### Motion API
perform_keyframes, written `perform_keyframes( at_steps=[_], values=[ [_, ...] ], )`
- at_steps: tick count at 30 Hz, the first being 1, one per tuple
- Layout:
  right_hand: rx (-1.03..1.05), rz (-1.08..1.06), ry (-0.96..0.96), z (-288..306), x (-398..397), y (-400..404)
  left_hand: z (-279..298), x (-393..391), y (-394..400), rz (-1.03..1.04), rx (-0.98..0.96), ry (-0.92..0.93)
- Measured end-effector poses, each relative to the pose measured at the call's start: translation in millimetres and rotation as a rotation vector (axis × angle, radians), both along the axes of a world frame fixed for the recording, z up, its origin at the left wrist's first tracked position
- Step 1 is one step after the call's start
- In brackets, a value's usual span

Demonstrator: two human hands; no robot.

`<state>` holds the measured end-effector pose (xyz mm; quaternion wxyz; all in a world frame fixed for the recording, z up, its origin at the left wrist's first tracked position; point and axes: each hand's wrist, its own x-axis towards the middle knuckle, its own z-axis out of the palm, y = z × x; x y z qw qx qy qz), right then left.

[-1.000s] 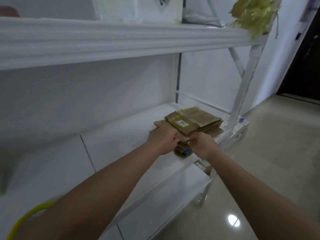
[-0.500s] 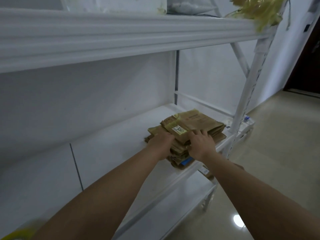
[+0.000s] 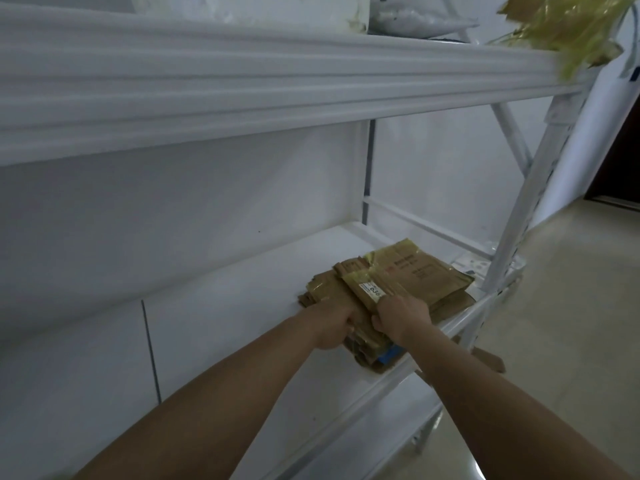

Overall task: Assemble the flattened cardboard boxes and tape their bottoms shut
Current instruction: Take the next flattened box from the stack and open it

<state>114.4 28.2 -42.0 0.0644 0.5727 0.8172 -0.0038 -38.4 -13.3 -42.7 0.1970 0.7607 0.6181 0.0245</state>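
A stack of flattened brown cardboard boxes (image 3: 412, 275) lies on the white middle shelf (image 3: 242, 299) near its right end. The top box carries a white label and shiny tape. My left hand (image 3: 329, 327) grips the near left edge of the stack, its fingers curled under the cardboard. My right hand (image 3: 401, 315) lies on top at the near edge, thumb tucked against the side of the upper boxes. A blue patch shows low in the stack under my right wrist.
The upper shelf (image 3: 277, 81) overhangs the stack and holds white bags and a crumpled yellow wrapper (image 3: 568, 26). A white upright post (image 3: 519, 216) stands right of the stack. Beige tiled floor (image 3: 571, 323) and a dark doorway lie to the right.
My hands have shifted on the stack: the left has gone down to its near left edge, the right lies lower on top. The view has moved closer to the shelf.
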Motion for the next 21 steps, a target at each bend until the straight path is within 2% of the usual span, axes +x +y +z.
perform_keyframes(
  at_steps=[4,8,11,13,16,21],
  values=[
    [0.089,0.006,0.024,22,-3,-6,0,1,3,0.087,-0.147,-0.08],
    [0.222,0.076,-0.006,47,-10,-14,11,7,-2,0.302,-0.258,-0.567],
    [0.26,0.134,-0.015,52,-12,-21,27,13,-5,0.45,-0.267,-0.807],
    [0.251,0.199,0.008,47,-8,-26,27,11,-3,0.523,-0.234,-0.868],
    [0.224,0.25,0.135,38,3,-31,14,7,6,0.592,-0.116,-0.855],
    [0.284,0.131,0.269,40,34,-31,-1,6,2,0.617,-0.033,-1.076]
  ],
)
